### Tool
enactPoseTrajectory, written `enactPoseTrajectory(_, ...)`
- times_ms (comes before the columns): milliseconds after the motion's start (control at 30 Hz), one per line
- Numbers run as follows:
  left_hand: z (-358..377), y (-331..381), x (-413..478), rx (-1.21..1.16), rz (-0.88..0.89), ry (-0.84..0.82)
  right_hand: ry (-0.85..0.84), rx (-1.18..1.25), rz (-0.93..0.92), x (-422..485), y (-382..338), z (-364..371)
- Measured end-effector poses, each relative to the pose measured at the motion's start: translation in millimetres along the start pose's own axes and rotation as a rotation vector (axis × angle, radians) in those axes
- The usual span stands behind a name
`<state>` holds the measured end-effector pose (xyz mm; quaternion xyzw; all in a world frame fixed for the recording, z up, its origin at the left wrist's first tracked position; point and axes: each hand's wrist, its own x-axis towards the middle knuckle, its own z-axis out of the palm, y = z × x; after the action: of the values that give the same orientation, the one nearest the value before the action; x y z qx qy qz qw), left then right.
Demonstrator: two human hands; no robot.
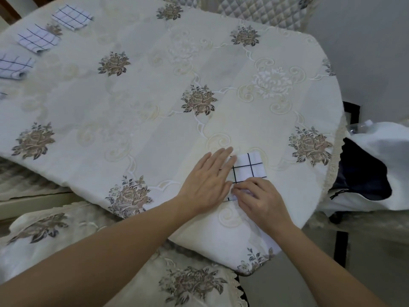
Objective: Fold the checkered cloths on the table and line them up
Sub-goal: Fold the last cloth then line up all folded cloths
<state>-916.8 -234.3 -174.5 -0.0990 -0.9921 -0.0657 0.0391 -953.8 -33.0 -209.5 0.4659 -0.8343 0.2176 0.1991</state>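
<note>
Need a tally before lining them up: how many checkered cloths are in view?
4, perhaps 5. Three folded cloths sit in a row at the table's far left; one lies under both hands near the front. A sliver at the left edge may be another.

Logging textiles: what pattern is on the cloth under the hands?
White cloth with thin dark grid lines; head view.

Floral-clothed table point(155, 120), folded checkered cloths point(249, 168), point(72, 17)

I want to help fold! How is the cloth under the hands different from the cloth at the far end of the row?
The cloth under the hands lies near the table's close edge, with both hands on it; the far cloth lies untouched in the row. Its grid lines look bolder than the far cloth's. Both are white with dark checks.
</note>
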Motion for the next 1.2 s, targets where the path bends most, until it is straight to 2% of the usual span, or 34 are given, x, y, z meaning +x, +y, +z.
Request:
enactPoseTrajectory(200, 24.2, -8.2, 4.5, 0.015, -0.028, -0.158, -0.027, -0.011, -0.019, 0.4, 0.7, 0.8)
enactPoseTrajectory(567, 26.9, -11.7, 4.2, 0.01, 0.003, -0.17, -0.054, 0.112, 0.075, 8.3, -3.3, -6.4)
enactPoseTrajectory(700, 25.1, -10.4, 3.6, -0.038, 0.008, -0.156, 0.037, 0.173, 0.215, 49.8, -15.3, -3.0)
enactPoseTrajectory(767, 23.9, -9.3, 4.2, -0.031, 0.027, -0.164, -0.062, 0.222, 0.331, 72.5, -25.4, 9.0)
enactPoseTrajectory(833, 22.9, -8.2, 5.0, 0.011, 0.042, -0.178, -0.306, 0.211, 0.414, 82.2, -30.3, 22.0)
enactPoseTrajectory(900, 21.6, -8.0, 5.2, 0.037, 0.045, -0.194, -0.45, 0.165, 0.421, 78.0, -30.0, 31.0)
enactPoseTrajectory(1200, 24.3, -16.6, -0.8, -0.026, 0.001, -0.14, -0.552, -0.103, 0.419, 41.4, 5.1, 15.4)
